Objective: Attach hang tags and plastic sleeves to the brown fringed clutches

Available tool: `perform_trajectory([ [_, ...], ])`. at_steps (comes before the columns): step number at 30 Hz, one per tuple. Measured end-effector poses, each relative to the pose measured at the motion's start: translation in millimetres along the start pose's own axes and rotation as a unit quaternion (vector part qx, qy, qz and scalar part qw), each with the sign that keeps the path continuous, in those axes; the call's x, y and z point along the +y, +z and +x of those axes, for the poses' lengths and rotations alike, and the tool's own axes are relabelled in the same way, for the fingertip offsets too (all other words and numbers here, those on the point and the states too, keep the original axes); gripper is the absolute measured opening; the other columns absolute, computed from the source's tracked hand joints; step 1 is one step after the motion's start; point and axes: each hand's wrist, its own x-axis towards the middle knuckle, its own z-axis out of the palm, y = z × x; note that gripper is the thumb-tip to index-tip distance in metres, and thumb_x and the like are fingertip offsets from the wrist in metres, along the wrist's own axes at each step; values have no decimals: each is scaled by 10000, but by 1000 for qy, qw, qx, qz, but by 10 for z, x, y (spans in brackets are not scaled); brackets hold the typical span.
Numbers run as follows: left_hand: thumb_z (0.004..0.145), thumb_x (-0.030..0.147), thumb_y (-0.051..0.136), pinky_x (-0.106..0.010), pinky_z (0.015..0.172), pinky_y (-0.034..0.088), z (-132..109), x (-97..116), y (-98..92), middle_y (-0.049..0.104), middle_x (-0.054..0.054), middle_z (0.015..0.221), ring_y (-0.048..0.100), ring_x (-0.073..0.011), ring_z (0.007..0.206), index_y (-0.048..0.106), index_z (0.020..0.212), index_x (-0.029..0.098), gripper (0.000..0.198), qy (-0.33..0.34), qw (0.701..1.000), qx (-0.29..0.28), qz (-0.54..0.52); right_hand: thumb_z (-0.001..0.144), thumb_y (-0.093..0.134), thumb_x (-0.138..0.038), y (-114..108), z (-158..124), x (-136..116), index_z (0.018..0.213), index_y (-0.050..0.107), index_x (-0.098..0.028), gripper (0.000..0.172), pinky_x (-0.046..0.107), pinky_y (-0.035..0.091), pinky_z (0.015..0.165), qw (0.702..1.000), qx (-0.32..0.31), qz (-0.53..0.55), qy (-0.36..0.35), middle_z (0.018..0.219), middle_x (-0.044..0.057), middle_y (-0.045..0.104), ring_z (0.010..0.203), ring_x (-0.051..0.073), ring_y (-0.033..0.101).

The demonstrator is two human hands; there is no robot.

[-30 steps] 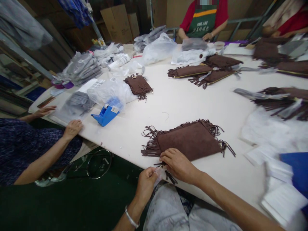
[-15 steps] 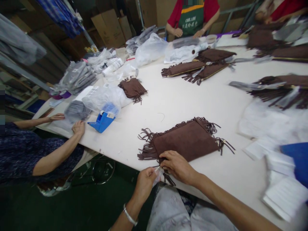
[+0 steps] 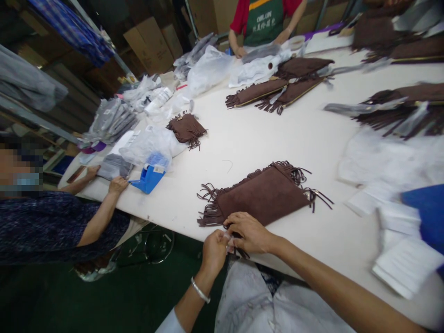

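A dark brown fringed bag (image 3: 263,196) lies flat on the white table in front of me, with long fringe along its far side and left end. My left hand (image 3: 214,252) pinches a small piece of clear plastic (image 3: 229,244) just off the bag's near corner, at the table edge. My right hand (image 3: 250,232) is closed at that same corner, its fingers bent over the bag's edge and its thumb by the plastic. Dark strips hang below the right fingers. Exactly what the fingertips grip is partly hidden.
A blue tape dispenser (image 3: 148,179) stands left, near a co-worker's hands on a grey packet (image 3: 116,167). More brown bags (image 3: 189,128) and plastic bags lie farther back. White papers (image 3: 405,263) and a blue item (image 3: 425,215) are at right. Another co-worker stands across the table.
My left hand has moved up and right, closer to my right hand, and the plastic is now mostly covered by fingers. The bag stays on the table. The view has shifted slightly.
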Motion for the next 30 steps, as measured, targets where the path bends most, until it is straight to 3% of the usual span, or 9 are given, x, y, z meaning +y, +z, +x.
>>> perform_trajectory([
  [5, 747, 514, 602, -244, 472, 425, -33, 100, -27, 631, 4, 621, 593, -152, 494, 511, 978, 175, 419, -26, 998, 13, -51, 808, 572, -129, 122, 21, 18, 862, 669, -192, 128, 353, 335, 970, 999, 43, -6, 23, 1105, 40, 658, 1115, 197, 498],
  [9, 797, 546, 527, -307, 578, 502, -185, 158, -237, 698, -71, 760, 680, -212, 641, 513, 1019, 160, 445, -89, 990, -72, -86, 839, 558, -148, 165, 12, -8, 847, 651, -185, 100, 341, 329, 968, 998, 61, -21, 18, 1069, 37, 665, 1096, 185, 505],
  [14, 780, 465, 623, -355, 740, 523, -392, 8, -451, 715, -142, 942, 702, -242, 802, 567, 1010, 132, 408, -124, 972, -139, -146, 893, 498, -177, 173, -17, -64, 865, 641, -177, 146, 349, 329, 960, 997, 65, -50, 7, 1074, 63, 658, 1093, 192, 509],
  [21, 734, 342, 707, -297, 684, 524, -373, -129, -247, 723, -144, 867, 691, -208, 750, 613, 864, 107, 284, -105, 960, -119, -231, 898, 490, -159, 202, -5, -116, 875, 639, -182, 152, 338, 358, 950, 992, 83, -92, 7, 1065, 60, 655, 1063, 182, 526],
  [25, 725, 331, 707, -279, 651, 510, -359, -174, -183, 721, -111, 789, 678, -188, 693, 611, 840, 118, 260, -91, 965, -76, -232, 893, 473, -148, 281, -203, -355, 1088, 598, -176, 233, 384, 370, 956, 977, 158, -117, 85, 1205, 115, 593, 1128, 236, 507],
  [27, 721, 343, 708, -261, 625, 492, -380, -208, -167, 711, -92, 744, 661, -171, 658, 623, 846, 112, 277, -82, 966, -67, -234, 908, 449, -181, 395, -365, -516, 1077, 584, -185, 216, 357, 417, 877, 969, 181, -73, 149, 1103, 102, 630, 1018, 227, 568],
  [30, 698, 339, 722, -250, 598, 470, -419, -250, -121, 686, -61, 686, 627, -149, 599, 631, 838, 106, 287, -70, 961, -58, -260, 908, 463, -252, 643, -539, -684, 947, 584, -215, 133, 281, 451, 715, 948, 192, 75, 243, 853, 26, 670, 777, 180, 624],
])
